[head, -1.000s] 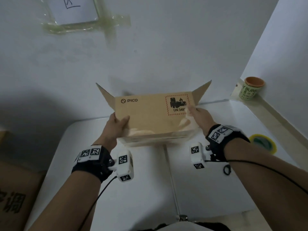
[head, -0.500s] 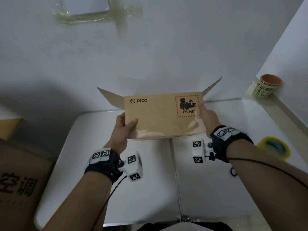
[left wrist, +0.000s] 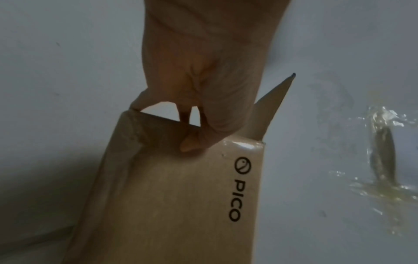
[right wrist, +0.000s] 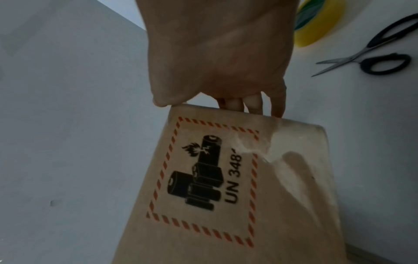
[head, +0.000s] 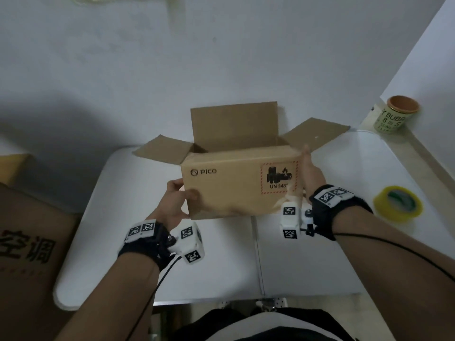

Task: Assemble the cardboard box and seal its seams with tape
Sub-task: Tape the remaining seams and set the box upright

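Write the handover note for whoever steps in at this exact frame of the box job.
Left hand: grips the left end of the cardboard box, thumb on the front face.
Right hand: pressed flat against the right end.
Box: held between both hands over the white table, open side up. The rear flap is upright and the side flaps are splayed out.
Tape roll lies on the table to the right, scissors near it.
Done: box squared up. Clear tape shows along the lower front, so the bottom seems sealed, though the underside is unseen.
Left: fold the top flaps shut and tape the top seam.

Box hides right fingers — label number's last digit unreadable.
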`<state>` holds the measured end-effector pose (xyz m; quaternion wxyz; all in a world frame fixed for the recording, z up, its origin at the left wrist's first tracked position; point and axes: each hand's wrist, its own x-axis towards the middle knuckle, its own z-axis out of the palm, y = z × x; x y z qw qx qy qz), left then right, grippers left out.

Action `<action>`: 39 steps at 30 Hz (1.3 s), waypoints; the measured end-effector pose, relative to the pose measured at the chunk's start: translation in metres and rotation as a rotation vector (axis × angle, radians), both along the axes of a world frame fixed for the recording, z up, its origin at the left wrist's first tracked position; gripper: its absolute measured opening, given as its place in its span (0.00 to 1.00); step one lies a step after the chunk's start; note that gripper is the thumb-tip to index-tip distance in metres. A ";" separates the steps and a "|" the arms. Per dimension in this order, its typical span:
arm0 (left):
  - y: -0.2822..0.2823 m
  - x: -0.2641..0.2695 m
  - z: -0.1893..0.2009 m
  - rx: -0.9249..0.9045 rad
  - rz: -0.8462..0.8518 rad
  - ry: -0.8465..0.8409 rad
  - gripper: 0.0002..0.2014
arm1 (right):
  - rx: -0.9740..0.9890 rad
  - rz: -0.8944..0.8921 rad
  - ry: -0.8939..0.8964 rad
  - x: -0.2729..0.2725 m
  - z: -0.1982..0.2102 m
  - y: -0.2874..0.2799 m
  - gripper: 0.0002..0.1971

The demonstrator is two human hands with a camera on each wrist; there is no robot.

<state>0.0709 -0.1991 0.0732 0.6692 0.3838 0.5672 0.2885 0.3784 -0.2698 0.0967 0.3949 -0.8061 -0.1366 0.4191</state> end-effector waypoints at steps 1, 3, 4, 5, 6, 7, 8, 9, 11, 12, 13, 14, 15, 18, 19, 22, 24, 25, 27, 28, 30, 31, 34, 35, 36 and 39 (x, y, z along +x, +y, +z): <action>-0.004 -0.003 -0.001 -0.035 -0.020 0.024 0.21 | -0.030 -0.025 0.006 0.004 -0.008 -0.002 0.47; -0.014 -0.006 -0.002 -0.132 -0.083 -0.002 0.20 | -0.070 -0.073 0.055 0.008 -0.025 -0.007 0.45; -0.018 -0.005 -0.002 -0.171 -0.139 -0.036 0.20 | -0.089 -0.092 0.080 0.014 -0.040 -0.008 0.48; -0.019 -0.004 -0.003 -0.184 -0.186 -0.058 0.21 | -0.097 -0.101 0.080 0.023 -0.059 -0.008 0.49; -0.018 -0.002 -0.004 -0.186 -0.192 -0.056 0.23 | -0.101 -0.102 0.082 0.031 -0.074 -0.008 0.49; -0.018 0.002 -0.003 -0.184 -0.154 -0.052 0.26 | -0.103 -0.105 0.100 0.036 -0.085 -0.009 0.48; -0.015 0.005 -0.006 -0.181 -0.058 -0.045 0.26 | -0.098 -0.108 0.130 0.033 -0.082 -0.012 0.45; -0.014 0.009 -0.008 -0.183 0.065 -0.060 0.24 | -0.080 -0.121 0.157 0.026 -0.072 -0.015 0.41; -0.012 0.013 -0.008 -0.196 0.222 -0.093 0.17 | -0.044 -0.126 0.156 0.018 -0.061 -0.021 0.34; -0.011 0.015 -0.006 -0.191 0.255 -0.051 0.15 | -0.030 -0.116 0.134 0.017 -0.060 -0.024 0.30; -0.009 0.015 -0.006 -0.177 0.302 0.039 0.13 | -0.023 -0.107 0.109 0.020 -0.063 -0.027 0.27; -0.005 0.013 -0.007 -0.134 0.399 0.161 0.14 | -0.050 -0.112 0.050 0.023 -0.065 -0.030 0.25; -0.001 0.010 -0.008 -0.036 0.527 0.298 0.21 | -0.101 -0.151 -0.073 0.027 -0.067 -0.036 0.23; 0.012 0.007 0.002 0.401 0.653 0.555 0.40 | -0.152 -0.436 -0.496 0.035 -0.061 -0.040 0.17; 0.017 0.007 0.006 0.530 0.580 0.712 0.43 | -0.078 -0.519 -0.585 0.035 -0.057 -0.039 0.21; 0.034 0.013 0.009 0.754 0.172 1.117 0.34 | -0.030 -0.450 -0.784 0.037 -0.045 -0.039 0.27; 0.042 0.022 -0.003 0.583 -0.105 1.113 0.28 | -0.051 -0.262 -0.828 0.041 -0.045 -0.037 0.23; 0.043 0.026 -0.010 0.413 -0.172 1.047 0.30 | -0.089 -0.144 -0.830 0.041 -0.046 -0.034 0.20; 0.041 0.030 -0.029 0.154 -0.196 0.879 0.37 | -0.218 0.125 -0.810 0.033 -0.052 -0.028 0.17; 0.040 0.030 -0.040 0.104 -0.170 0.774 0.40 | -0.284 0.227 -0.729 0.028 -0.054 -0.024 0.21; 0.034 0.030 -0.054 0.116 -0.125 0.580 0.37 | -0.325 0.333 -0.476 0.019 -0.061 -0.019 0.30; 0.030 0.030 -0.056 0.106 -0.130 0.520 0.33 | -0.303 0.359 -0.395 0.016 -0.064 -0.017 0.30; 0.027 0.029 -0.058 0.043 -0.120 0.428 0.22 | -0.230 0.398 -0.315 0.013 -0.069 -0.016 0.23; 0.032 0.029 -0.063 0.034 -0.116 0.417 0.20 | -0.195 0.384 -0.318 0.014 -0.070 -0.014 0.21; 0.036 0.030 -0.063 0.018 -0.102 0.388 0.19 | -0.152 0.360 -0.326 0.016 -0.071 -0.011 0.19; 0.043 0.040 -0.056 0.026 -0.064 0.364 0.17 | -0.067 0.294 -0.335 0.022 -0.069 0.004 0.20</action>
